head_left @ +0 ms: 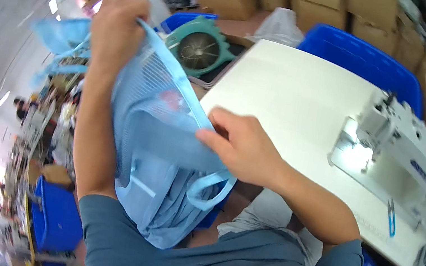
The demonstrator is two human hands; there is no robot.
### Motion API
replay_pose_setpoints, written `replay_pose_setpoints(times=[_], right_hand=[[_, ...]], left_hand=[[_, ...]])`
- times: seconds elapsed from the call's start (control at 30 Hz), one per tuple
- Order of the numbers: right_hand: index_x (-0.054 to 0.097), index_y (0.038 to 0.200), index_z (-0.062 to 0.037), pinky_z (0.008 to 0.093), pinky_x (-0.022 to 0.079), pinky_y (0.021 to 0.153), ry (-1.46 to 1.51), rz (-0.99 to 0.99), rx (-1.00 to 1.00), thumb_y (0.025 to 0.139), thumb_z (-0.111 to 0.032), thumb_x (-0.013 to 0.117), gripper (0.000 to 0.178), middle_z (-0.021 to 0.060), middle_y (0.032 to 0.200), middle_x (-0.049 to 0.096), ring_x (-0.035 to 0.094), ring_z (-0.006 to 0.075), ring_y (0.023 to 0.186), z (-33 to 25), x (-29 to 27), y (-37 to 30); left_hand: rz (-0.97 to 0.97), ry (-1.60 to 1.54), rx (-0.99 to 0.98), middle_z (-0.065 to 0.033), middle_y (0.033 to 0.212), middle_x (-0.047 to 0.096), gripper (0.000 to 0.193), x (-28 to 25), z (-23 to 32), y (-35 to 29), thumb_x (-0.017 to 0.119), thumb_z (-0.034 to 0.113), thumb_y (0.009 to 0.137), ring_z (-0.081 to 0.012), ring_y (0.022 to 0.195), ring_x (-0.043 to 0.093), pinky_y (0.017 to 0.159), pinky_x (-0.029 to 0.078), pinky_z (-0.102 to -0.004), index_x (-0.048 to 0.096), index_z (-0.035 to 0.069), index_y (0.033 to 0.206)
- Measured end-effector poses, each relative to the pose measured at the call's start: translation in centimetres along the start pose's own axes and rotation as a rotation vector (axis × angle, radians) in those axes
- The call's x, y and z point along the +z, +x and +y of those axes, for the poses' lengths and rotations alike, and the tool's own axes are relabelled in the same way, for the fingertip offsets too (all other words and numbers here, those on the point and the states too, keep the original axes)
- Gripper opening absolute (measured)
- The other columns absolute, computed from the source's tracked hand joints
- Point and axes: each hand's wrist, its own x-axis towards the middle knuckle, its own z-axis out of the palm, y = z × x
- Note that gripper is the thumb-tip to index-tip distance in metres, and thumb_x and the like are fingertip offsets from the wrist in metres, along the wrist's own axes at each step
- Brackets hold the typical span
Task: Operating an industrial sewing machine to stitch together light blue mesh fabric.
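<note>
A light blue mesh bag [158,103] with a bound edge is stretched between my two hands, left of the white table. My left hand [118,25] is raised high at the upper left, fingers closed on one end of the edge. Lower and further right, my right hand [243,141] pinches the same edge between thumb and fingers. A strap loop [206,203] hangs below my right hand. Beneath the bag lies a heap of light blue fabric [153,213]; where the bag ends and the heap starts is hard to tell. More light blue cloth [62,35] shows, blurred, beyond my left hand.
On the white table [288,95] at the right stands a lit sewing machine [416,160], with blue thread snips [391,218] beside it. Behind the table are a blue bin [368,60] and stacked cardboard boxes [316,0]. A green fan [200,48] stands beyond the bag.
</note>
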Motion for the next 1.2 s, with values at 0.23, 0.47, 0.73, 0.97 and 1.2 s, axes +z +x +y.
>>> replay_pose_setpoints(times=[0.23, 0.47, 0.73, 0.97, 1.2], right_hand=[[0.066, 0.102, -0.0017, 0.0300, 0.048, 0.062, 0.582, 0.380, 0.629, 0.106, -0.018, 0.069, 0.017, 0.0019, 0.075, 0.068, 0.060, 0.0063, 0.069, 11.5, -5.0, -16.2], [0.067, 0.109, 0.0001, 0.0285, 0.049, 0.068, 0.269, 0.537, 1.021, 0.106, -0.014, 0.067, 0.014, 0.0045, 0.085, 0.070, 0.059, 0.0071, 0.073, 12.1, -9.7, -23.4], [0.065, 0.137, 0.0017, 0.0274, 0.054, 0.083, 0.323, 0.890, 0.719, 0.105, -0.005, 0.063, 0.033, 0.0041, 0.107, 0.077, 0.068, 0.0108, 0.092, 14.2, -12.7, -21.4], [0.067, 0.135, 0.0002, 0.0258, 0.053, 0.082, 0.408, 0.743, 0.752, 0.102, -0.001, 0.066, 0.033, 0.0035, 0.108, 0.078, 0.068, 0.0082, 0.093, 14.4, -13.5, -21.7], [0.071, 0.128, 0.0010, 0.0263, 0.054, 0.081, 0.417, 0.714, 0.707, 0.101, -0.003, 0.068, 0.028, 0.0039, 0.105, 0.078, 0.068, 0.0088, 0.090, 14.0, -13.7, -22.7]], left_hand=[[-0.345, -0.475, 0.596, -0.0138, 0.074, 0.070, 0.004, 24.4, 23.4, 3.3, 0.068, 0.005, 0.068, -0.0319, 0.084, 0.067, 0.095, 0.050, -0.0432, 0.068, 0.009, 0.070], [-0.369, -0.990, 0.594, -0.0177, 0.077, 0.068, 0.011, 35.9, 39.2, 0.6, 0.061, -0.004, 0.069, -0.0393, 0.088, 0.065, 0.092, 0.051, -0.0453, 0.066, 0.004, 0.073], [-0.482, -1.141, 0.580, -0.0167, 0.082, 0.070, 0.012, 36.0, 39.6, 2.3, 0.059, -0.005, 0.071, -0.0394, 0.088, 0.064, 0.092, 0.050, -0.0464, 0.066, 0.003, 0.076], [-0.331, -1.011, 0.652, -0.0136, 0.129, 0.069, 0.037, 27.2, 34.8, 1.9, 0.061, -0.007, 0.088, -0.0348, 0.129, 0.059, 0.113, 0.046, -0.0451, 0.072, 0.005, 0.121], [-0.656, -1.110, 0.342, -0.0140, 0.120, 0.070, 0.030, 14.2, 31.2, -3.6, 0.069, -0.003, 0.089, -0.0361, 0.116, 0.065, 0.102, 0.051, -0.0439, 0.072, 0.004, 0.118]])
